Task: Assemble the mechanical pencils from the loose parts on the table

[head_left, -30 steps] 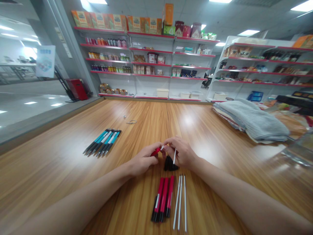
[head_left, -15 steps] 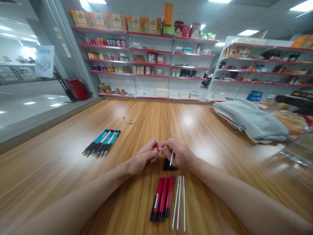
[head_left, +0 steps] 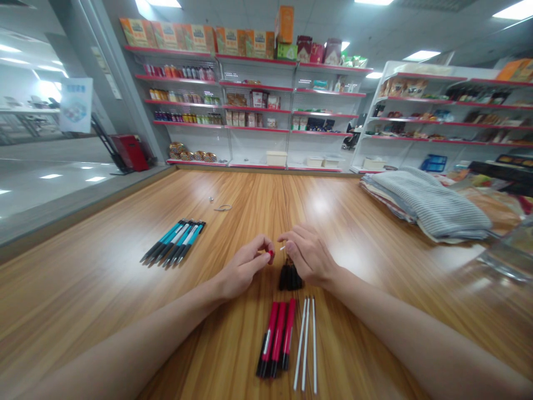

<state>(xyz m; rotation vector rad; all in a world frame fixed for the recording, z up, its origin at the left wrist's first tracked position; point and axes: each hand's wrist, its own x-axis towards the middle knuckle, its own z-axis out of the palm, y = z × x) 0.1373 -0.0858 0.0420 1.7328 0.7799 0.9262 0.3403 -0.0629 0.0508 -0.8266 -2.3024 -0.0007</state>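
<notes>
My left hand (head_left: 245, 266) is closed in a pinch on a red pen barrel (head_left: 271, 256); only its end shows past the fingertips. Just to the right, my right hand (head_left: 310, 256) pinches a white pen refill (head_left: 282, 248), mostly hidden by the fingers. The hands are slightly apart. Beneath my right hand lie several black pen parts (head_left: 287, 279), partly covered. Nearer to me, red pen barrels (head_left: 276, 339) with black ends lie side by side. To their right are three white refills (head_left: 305, 344) with dark tips.
Several blue-and-black pens (head_left: 174, 242) lie in a row on the left of the wooden table (head_left: 104, 311). Farther back are a thin loop (head_left: 224, 208) and a small shiny piece (head_left: 210, 199). A stack of folded cloths (head_left: 425, 200) and a clear container (head_left: 510, 255) sit at right.
My hands have drawn slightly apart. The refill in my right hand has turned, its white end now pointing left instead of hanging down, and more of the black parts show.
</notes>
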